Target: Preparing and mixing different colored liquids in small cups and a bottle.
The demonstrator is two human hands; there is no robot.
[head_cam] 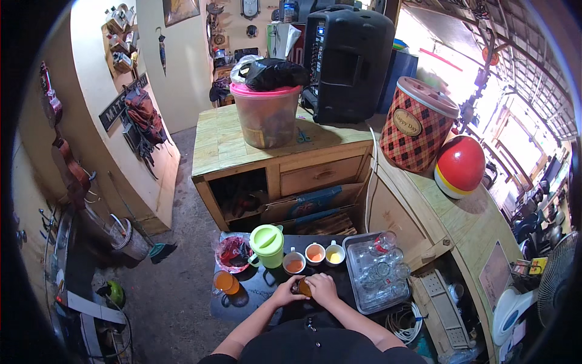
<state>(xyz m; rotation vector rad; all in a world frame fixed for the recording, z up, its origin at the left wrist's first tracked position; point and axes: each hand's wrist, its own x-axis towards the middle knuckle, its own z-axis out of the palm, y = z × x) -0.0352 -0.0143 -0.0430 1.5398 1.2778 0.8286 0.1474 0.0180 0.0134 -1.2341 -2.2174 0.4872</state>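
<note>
Both of my hands meet at the near side of a dark table, around a glass of amber drink. My left hand grips the glass from the left. My right hand covers its right side and part of its top, so the glass is partly hidden. Just beyond my hands are a white cup of orange drink, a second such cup and a cup with yellow contents. To their left stands a lidded light-green pitcher. A glass mug of orange drink is at the left.
A grey tray of clear glasses borders the cups on the right. A red-patterned bowl sits at the table's far left. Behind rises a wooden counter bearing a pink-lidded bucket, a black loudspeaker and a plaid container.
</note>
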